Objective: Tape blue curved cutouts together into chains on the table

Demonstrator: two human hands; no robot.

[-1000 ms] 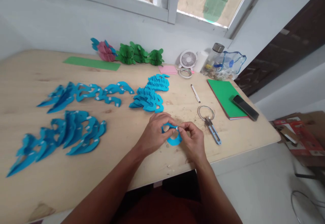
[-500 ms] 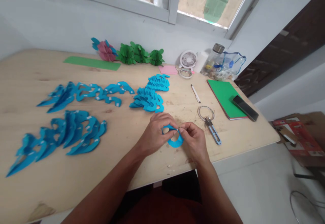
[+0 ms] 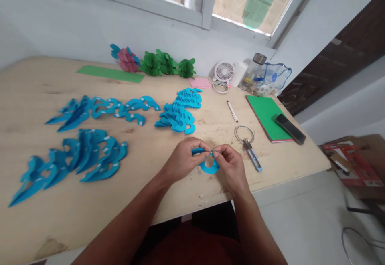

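Observation:
Between my two hands is a blue paper cutout (image 3: pixel 209 168) with a curved, ring-like shape, held just above the table's front part. My left hand (image 3: pixel 185 156) pinches its upper left part between thumb and fingers. At the cutout's top, the fingertips of my right hand (image 3: pixel 229 161) are pinched close against the left ones; a tiny light spot shows there, too small to name. Just beyond my hands lie stacked blue cutouts (image 3: pixel 176 117). Two more groups of blue cutouts with small white tape squares, one farther back (image 3: pixel 75 114) and one nearer (image 3: pixel 87 152), spread over the left side.
Right of my hands are blue-handled thread snips (image 3: pixel 252 156), a wire coil (image 3: pixel 244 134) and a white pen (image 3: pixel 232 111). A phone (image 3: pixel 290 128) rests on green paper (image 3: pixel 264 116). Green paper ornaments (image 3: pixel 167 63), a small fan (image 3: pixel 224 71) and a bottle (image 3: pixel 251 72) line the wall.
My fingertips have shifted slightly at the cutout's top, and its lower curve has turned a little to the right. The whole view has moved slightly.

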